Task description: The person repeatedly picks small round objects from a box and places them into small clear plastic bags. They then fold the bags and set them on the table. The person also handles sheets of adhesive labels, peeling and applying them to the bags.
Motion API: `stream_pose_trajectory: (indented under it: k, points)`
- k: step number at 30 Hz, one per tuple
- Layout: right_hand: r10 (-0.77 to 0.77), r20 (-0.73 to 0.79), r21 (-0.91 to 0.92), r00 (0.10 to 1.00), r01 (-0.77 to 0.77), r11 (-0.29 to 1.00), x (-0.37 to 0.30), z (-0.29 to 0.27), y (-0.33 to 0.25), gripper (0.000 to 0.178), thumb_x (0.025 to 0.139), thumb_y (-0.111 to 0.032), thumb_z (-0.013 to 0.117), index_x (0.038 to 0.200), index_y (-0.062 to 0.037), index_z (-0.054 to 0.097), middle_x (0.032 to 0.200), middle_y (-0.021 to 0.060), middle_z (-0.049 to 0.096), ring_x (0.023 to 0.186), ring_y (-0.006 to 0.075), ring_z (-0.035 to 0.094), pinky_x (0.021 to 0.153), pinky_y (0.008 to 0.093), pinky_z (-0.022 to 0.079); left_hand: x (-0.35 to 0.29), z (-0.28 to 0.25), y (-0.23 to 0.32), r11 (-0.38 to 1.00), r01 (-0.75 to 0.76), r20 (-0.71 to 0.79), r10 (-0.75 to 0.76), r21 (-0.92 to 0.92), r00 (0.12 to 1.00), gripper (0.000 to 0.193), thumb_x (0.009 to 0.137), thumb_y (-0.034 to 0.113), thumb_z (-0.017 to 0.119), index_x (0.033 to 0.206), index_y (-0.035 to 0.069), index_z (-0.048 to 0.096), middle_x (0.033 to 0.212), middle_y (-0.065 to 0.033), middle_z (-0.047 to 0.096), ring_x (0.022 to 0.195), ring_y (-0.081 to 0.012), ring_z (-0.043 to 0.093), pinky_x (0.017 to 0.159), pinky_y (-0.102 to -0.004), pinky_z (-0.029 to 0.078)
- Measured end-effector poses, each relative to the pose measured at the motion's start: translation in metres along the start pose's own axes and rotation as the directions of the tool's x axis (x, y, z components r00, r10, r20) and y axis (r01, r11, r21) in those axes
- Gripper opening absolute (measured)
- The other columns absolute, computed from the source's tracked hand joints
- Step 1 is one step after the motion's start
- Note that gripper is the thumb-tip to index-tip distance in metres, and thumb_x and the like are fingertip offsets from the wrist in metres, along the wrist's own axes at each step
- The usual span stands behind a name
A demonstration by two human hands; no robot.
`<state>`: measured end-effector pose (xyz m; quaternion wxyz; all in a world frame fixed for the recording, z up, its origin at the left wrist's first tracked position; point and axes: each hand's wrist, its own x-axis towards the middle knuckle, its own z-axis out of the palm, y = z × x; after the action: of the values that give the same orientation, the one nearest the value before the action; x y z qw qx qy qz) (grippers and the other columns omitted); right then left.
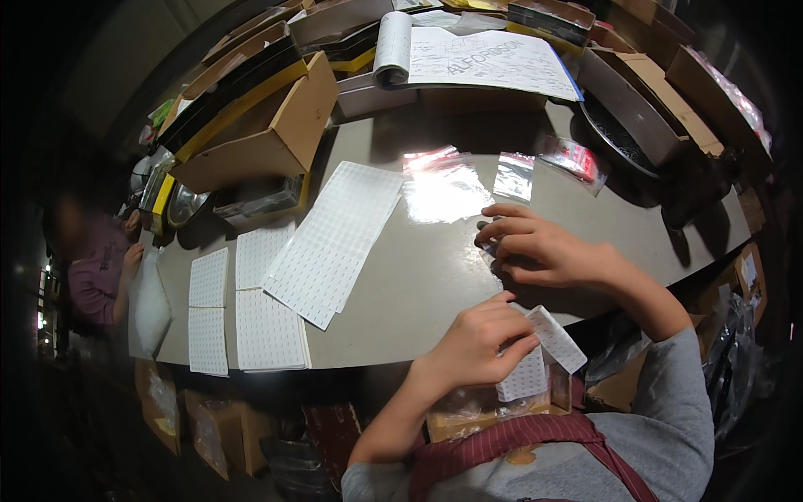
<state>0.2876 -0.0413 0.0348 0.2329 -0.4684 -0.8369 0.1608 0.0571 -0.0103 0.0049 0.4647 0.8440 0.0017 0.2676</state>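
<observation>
My left hand (pixel 489 343) is closed at the table's near edge, its fingers pinching a white sheet of small printed labels. One part of the label sheet (pixel 559 339) sticks out to the right of the fingers; another white label piece (pixel 524 378) hangs below them. My right hand (pixel 544 247) is over the table, farther away, with its fingers bent and apart. Small dark patches show by its fingertips, too unclear to name. Just beyond it lie clear zip bags (pixel 447 188), shining under the light, and a smaller clear bag (pixel 514 176).
Long label sheets (pixel 339 243) and stacked label sheets (pixel 272 330) cover the table's left part. Cardboard boxes (pixel 251 151) and a marked paper pad (pixel 493 63) line the far side. A red-and-clear packet (pixel 573 161) lies at the right. Another person (pixel 92 268) is at far left.
</observation>
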Motion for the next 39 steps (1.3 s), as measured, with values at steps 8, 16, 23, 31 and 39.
stream_pose_trajectory:
  k: [8, 16, 23, 31, 39]
  points:
    - [0.027, -0.123, -0.223, 0.992, -0.054, 0.973, -0.012, 0.003, -0.002, 0.031, 0.076, -0.012, 0.072, 0.103, 0.0017, 0.064, 0.121, 0.0151, 0.062, 0.137, 0.0418, 0.044, 0.111, 0.0505, 0.043, 0.0, 0.0, 0.001, 1.0, -0.021, -0.02, 0.021, 0.005, 1.0, 0.009, 0.088, 0.012, 0.073, 0.081, 0.006, 0.07, 0.063, -0.0075, 0.055, 0.063, -0.0265, 0.056, 0.109, -0.0477, 0.049]
    - [0.201, -0.261, -0.358, 0.944, -0.288, 0.888, -0.011, 0.003, -0.011, 0.025, 0.071, -0.007, 0.083, 0.083, -0.0013, 0.062, 0.102, 0.0129, 0.063, 0.117, 0.036, 0.055, 0.095, 0.0452, 0.048, -0.001, -0.004, 0.004, 1.0, 0.016, -0.013, -0.017, -0.016, 1.0, 0.009, 0.089, 0.012, 0.072, 0.085, 0.004, 0.072, 0.07, -0.0093, 0.062, 0.068, -0.0248, 0.059, 0.105, -0.046, 0.051]
    - [0.247, -0.442, -0.109, 0.863, -0.325, 0.939, -0.024, -0.025, -0.063, 0.015, 0.082, -0.005, 0.075, 0.09, -0.0019, 0.063, 0.099, 0.0103, 0.065, 0.105, 0.0292, 0.057, 0.088, 0.0405, 0.046, 0.001, 0.004, 0.005, 0.96, 0.265, -0.15, -0.275, -0.087, 0.95, 0.013, 0.088, 0.012, 0.075, 0.089, -0.001, 0.074, 0.08, -0.0151, 0.072, 0.071, -0.0247, 0.07, 0.077, -0.0349, 0.057]
    - [0.338, -0.336, 0.007, 0.879, -0.356, 0.934, -0.057, 0.007, -0.115, 0.031, 0.086, -0.013, 0.075, 0.11, -0.0015, 0.058, 0.098, 0.0168, 0.058, 0.091, 0.0345, 0.057, 0.08, 0.0412, 0.048, 0.007, 0.01, 0.013, 0.761, 0.521, -0.208, -0.622, -0.387, 0.755, 0.019, 0.093, 0.016, 0.075, 0.092, -0.003, 0.073, 0.075, -0.0086, 0.072, 0.068, -0.0102, 0.062, 0.064, -0.026, 0.048]
    - [0.286, -0.462, -0.062, 0.839, -0.352, 0.934, -0.059, 0.03, -0.102, 0.023, 0.085, -0.008, 0.073, 0.103, -0.0025, 0.059, 0.093, 0.0146, 0.057, 0.087, 0.0343, 0.057, 0.076, 0.041, 0.049, 0.003, 0.013, 0.018, 0.834, 0.453, -0.383, -0.548, -0.315, 0.744, 0.021, 0.093, 0.017, 0.076, 0.087, -0.003, 0.072, 0.073, -0.0082, 0.07, 0.068, -0.0107, 0.061, 0.064, -0.0261, 0.048]
